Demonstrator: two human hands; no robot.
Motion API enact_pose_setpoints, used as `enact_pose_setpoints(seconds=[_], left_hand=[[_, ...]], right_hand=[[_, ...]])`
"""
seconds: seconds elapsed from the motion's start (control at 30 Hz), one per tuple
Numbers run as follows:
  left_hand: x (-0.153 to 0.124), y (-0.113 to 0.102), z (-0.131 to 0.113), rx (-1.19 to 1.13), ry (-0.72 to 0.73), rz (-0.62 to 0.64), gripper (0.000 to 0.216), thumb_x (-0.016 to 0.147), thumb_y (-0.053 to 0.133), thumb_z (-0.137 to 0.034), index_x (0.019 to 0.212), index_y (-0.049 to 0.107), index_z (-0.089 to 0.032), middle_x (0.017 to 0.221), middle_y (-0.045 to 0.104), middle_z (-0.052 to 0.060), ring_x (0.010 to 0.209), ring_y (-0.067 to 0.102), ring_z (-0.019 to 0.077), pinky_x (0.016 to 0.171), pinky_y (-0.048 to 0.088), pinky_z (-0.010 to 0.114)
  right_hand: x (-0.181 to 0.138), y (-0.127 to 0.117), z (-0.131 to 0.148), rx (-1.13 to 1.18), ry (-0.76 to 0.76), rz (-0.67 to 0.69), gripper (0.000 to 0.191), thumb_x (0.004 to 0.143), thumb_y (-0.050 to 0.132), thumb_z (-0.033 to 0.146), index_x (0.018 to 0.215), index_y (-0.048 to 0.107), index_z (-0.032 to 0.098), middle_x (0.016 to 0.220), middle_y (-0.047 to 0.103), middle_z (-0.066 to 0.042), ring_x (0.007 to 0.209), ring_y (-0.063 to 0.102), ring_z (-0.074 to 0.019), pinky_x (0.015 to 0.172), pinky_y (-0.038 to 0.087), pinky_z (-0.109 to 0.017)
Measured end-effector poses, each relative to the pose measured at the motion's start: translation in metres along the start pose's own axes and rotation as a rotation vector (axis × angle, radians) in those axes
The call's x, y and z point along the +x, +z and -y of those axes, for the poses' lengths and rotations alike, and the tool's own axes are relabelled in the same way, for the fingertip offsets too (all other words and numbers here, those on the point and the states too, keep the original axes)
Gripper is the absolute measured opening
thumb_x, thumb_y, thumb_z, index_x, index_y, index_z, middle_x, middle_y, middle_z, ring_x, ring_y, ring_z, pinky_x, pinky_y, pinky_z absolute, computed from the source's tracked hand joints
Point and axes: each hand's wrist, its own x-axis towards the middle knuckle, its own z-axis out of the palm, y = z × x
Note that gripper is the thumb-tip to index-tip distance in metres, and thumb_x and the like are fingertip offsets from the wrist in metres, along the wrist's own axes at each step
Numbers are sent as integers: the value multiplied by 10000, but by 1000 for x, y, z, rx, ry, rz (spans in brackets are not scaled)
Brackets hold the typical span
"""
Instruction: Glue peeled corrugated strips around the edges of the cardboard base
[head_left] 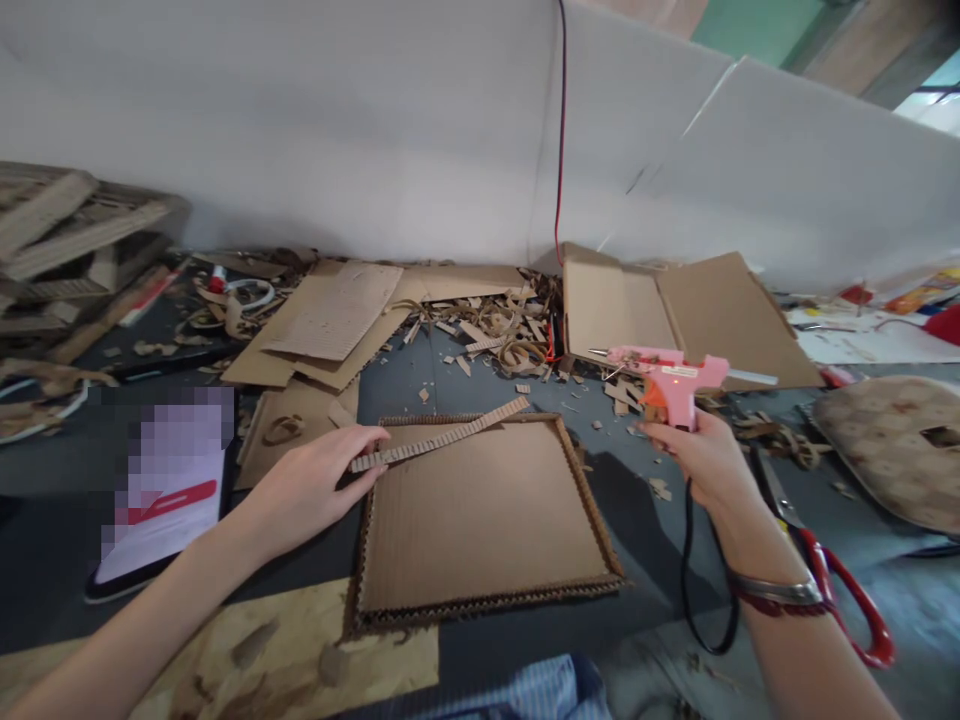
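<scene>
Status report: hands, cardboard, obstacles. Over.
Left hand gripping corrugated strip over cardboard panel. Right hand holding pink glue gun. Nearby clutter: scissors right, scraps beyond panel.

I can't read the black-edged phone [176, 485], the screen's all pixelated. The right hand [709, 455] hides the lower grip of the pink plastic glue gun [679, 385]. Bottom edge chops off the blue striped cloth [551, 688], right edge clips the rounded beige patterned pouch [881, 445], and the little brown cardboard scraps [474, 333] are too small to sort.
</scene>
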Motion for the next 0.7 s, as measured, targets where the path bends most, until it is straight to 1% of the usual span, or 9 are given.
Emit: enact_pose_setpoints(seconds=[0.07, 0.17, 0.3, 0.5, 0.6, 0.7], left_hand=[[-1, 1, 1, -8, 0, -16, 328, 847, 415, -371, 1090, 541, -192, 1002, 656, 84, 871, 634, 234, 739, 499, 325], [-2, 2, 2, -17, 3, -1, 336, 864, 375, -372, 1051, 585, -188, 997, 640, 90, 870, 630, 235, 734, 503, 324], [-2, 2, 3, -20, 7, 36, 341, 878, 353, -370, 1015, 605, -186, 965, 622, 89, 829, 623, 216, 720, 495, 307], [-2, 4, 5, -28, 7, 15, 325, 876, 369, -359, 1014, 605, -184, 958, 617, 85, 823, 620, 212, 727, 489, 314], [-4, 4, 6, -30, -1, -10, 299, 866, 386, -351, 998, 605, -195, 951, 626, 77, 820, 624, 210, 713, 494, 302], [-4, 2, 5, -25, -9, -35, 290, 866, 383, -349, 1000, 588, -193, 964, 627, 77, 837, 625, 212, 718, 495, 307]], right_hand=[[-1, 2, 1, 4, -13, 12, 189, 490, 722, 181, 548, 542, 200, 434, 466, 61, 409, 388, -91, 377, 287, -225], [-2, 5, 1, 40, -19, 28, 148, 507, 691, 220, 563, 555, 204, 409, 429, 67, 397, 372, -93, 377, 286, -232], [-4, 8, 1, 67, -9, 52, 160, 514, 685, 267, 624, 585, 207, 485, 505, 42, 422, 404, -92, 377, 309, -226], [-8, 9, 2, 40, 4, 126, 179, 509, 661, 275, 526, 499, 201, 402, 436, 61, 385, 375, -80, 355, 313, -213], [-11, 11, 3, 12, 4, 155, 174, 537, 626, 258, 534, 460, 207, 391, 442, 65, 374, 388, -80, 345, 307, -204], [-15, 12, 4, -21, 12, 176, 145, 549, 592, 218, 558, 447, 209, 357, 436, 77, 345, 359, -70, 327, 274, -190]])
